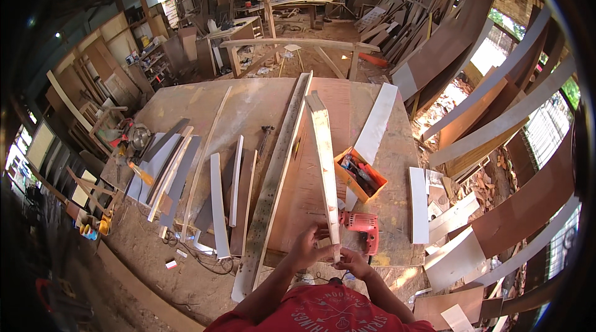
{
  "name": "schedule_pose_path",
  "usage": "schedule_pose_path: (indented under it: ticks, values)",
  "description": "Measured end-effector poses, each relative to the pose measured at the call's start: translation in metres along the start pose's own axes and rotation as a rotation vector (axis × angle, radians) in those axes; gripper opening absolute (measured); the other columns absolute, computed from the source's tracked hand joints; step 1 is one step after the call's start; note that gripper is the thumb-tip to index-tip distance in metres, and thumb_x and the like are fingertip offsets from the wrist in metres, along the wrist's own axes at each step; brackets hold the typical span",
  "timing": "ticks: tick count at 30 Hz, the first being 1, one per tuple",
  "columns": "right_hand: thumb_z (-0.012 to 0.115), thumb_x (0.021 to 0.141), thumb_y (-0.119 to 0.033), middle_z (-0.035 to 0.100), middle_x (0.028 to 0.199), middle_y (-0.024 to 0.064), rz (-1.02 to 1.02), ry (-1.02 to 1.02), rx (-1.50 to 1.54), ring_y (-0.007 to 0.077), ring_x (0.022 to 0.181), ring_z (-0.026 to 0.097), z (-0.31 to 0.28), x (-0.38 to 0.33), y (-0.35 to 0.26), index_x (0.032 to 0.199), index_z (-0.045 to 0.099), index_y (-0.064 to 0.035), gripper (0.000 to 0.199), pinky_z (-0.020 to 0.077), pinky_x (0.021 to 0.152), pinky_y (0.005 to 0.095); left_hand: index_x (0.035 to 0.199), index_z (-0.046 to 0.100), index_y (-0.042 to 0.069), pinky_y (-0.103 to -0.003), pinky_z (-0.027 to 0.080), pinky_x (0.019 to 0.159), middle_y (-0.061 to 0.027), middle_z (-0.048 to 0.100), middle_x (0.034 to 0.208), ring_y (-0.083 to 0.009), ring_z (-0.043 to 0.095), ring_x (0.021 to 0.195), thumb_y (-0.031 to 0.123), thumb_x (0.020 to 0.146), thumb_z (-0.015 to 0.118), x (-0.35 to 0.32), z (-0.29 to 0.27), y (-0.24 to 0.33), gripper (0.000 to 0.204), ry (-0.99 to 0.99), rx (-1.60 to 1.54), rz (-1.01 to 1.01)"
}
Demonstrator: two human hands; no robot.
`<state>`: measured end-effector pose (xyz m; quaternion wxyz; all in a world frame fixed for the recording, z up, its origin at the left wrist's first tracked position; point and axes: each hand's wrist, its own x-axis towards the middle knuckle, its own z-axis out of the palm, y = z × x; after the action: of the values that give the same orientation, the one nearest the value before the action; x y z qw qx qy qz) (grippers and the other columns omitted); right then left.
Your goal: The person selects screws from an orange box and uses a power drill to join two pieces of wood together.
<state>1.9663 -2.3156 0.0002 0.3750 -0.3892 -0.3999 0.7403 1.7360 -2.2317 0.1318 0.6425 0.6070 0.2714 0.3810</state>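
At the near edge of a dusty plywood workbench [248, 108] in an open-sided carpentry shed, a person in a red printed shirt holds a long pale wooden batten [325, 164] up by its near end, the length running away toward 12 o'clock above the bench.

At 9 o'clock on the bench, a circular saw [138, 137] sits beside a fan of grey and pale board strips [171, 170]. Toward the centre lie several narrow white strips [216, 204], with a black-headed hammer [266, 136] beyond them at 11 o'clock. A long perforated plank [273, 183] runs from the bench's near edge toward 12 o'clock, just left of the raised batten.

The left hand [308, 246] wraps the batten's near end from the left, fingers curled against its face. The right hand [351, 262] meets it from below and to the right, fingers closed on the bottom end; the two hands nearly touch.

Just right of the batten, at 2 o'clock from the hands, an orange tray [360, 175] holds small hand tools, and a red power drill [362, 225] lies on the bench close to the right hand. A white board [376, 122] slants behind the tray; another white offcut [419, 204] lies at the bench's right edge, at 3 o'clock.
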Motion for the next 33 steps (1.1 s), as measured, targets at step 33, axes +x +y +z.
schedule_pose_path:
  ticks: [33]
  values:
    - [0.067, 0.107, -0.04, 0.07, 0.089, 0.0068, -0.095, 0.29, 0.07, 0.0117, 0.066, 0.064, 0.037, -0.046, -0.094, 0.13, 0.073, 0.0054, 0.051, 0.0531, 0.059, 0.0287, 0.106, 0.069, 0.001, -0.027, 0.058, 0.066, -0.0075, 0.073, 0.095, -0.0144, 0.072, 0.079, 0.033, 0.107, 0.071, -0.006, -0.054, -0.051, 0.032, 0.641, -0.025, -0.49]
